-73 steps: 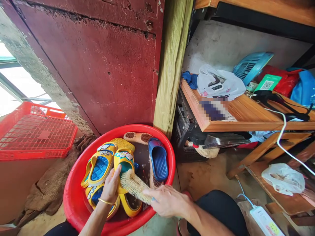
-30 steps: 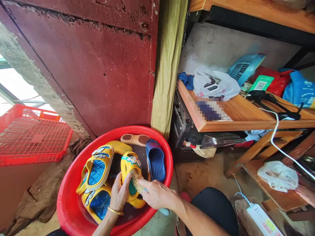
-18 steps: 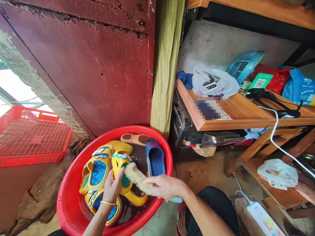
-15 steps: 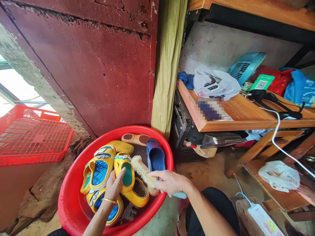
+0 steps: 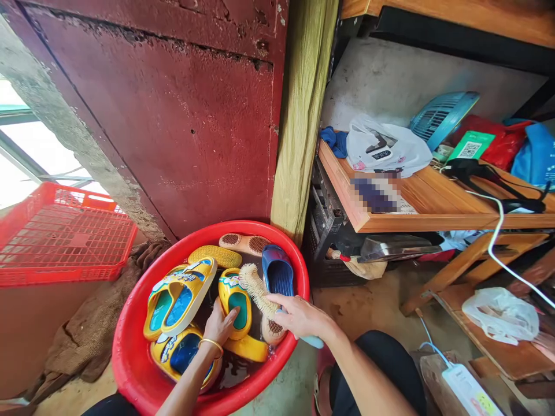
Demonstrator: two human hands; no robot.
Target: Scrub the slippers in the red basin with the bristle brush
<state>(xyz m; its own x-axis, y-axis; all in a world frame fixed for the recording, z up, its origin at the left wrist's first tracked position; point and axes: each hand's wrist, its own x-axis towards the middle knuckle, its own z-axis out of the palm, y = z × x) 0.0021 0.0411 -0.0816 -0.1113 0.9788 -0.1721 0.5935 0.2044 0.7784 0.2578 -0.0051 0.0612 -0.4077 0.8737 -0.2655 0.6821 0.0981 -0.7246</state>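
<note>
In a red basin (image 5: 125,323) of dark water, my left hand (image 5: 220,325) grips the side of a yellow slipper (image 5: 225,284) with a green insole, its thumb over the edge. My right hand (image 5: 303,315) is closed round the light-blue handle of a scrubbing brush (image 5: 255,286), whose pale bristles lie close to that slipper's right side. Another yellow slipper (image 5: 191,289) with a blue insole leans at the left, and one more (image 5: 173,352) lies below it. A dark-blue clog (image 5: 277,271) rests by the right rim. Upturned soles (image 5: 214,256) show at the back.
A red plastic crate (image 5: 65,231) stands left, near brown sacking (image 5: 87,341). Behind the basin is a maroon metal door (image 5: 186,127). At right, a wooden table (image 5: 433,222) bears bags and a blue fan (image 5: 446,118); a power strip (image 5: 468,387) lies low by a bench.
The left hand has shifted with the green-insoled slipper, which now sits more upright and apart from the blue-insoled one. The blue-insoled slipper has tilted. The brush stays near the slipper. The view has shifted slightly.
</note>
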